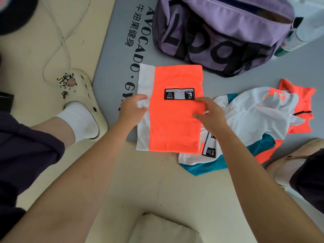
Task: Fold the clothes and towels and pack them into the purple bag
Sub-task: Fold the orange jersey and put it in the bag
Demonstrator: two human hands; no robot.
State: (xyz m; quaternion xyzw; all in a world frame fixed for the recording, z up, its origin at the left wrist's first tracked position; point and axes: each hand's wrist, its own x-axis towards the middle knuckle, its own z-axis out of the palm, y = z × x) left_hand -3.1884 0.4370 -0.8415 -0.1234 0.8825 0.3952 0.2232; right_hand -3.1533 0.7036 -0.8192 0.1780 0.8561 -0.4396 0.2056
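L hand point(134, 107) pinched the white edge of the half-folded orange garment point(175, 120), lying across the grey mat's point(219, 81) near edge. R hand point(209, 113) lay on its right side, fingers loose, gripping nothing. Best, I'd judge: square edges w/ both hands, press flat before next fold. Unfolded jersey point(254, 120) beside it; purple bag point(219, 32) unzipped at far edge.

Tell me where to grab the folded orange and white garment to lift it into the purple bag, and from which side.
Grip the folded orange and white garment by its two long edges, one hand from each side. It lies flat in a tall rectangle, and the left hand already grips the white edge while the right hand rests at the orange edge. The purple bag sits just beyond.
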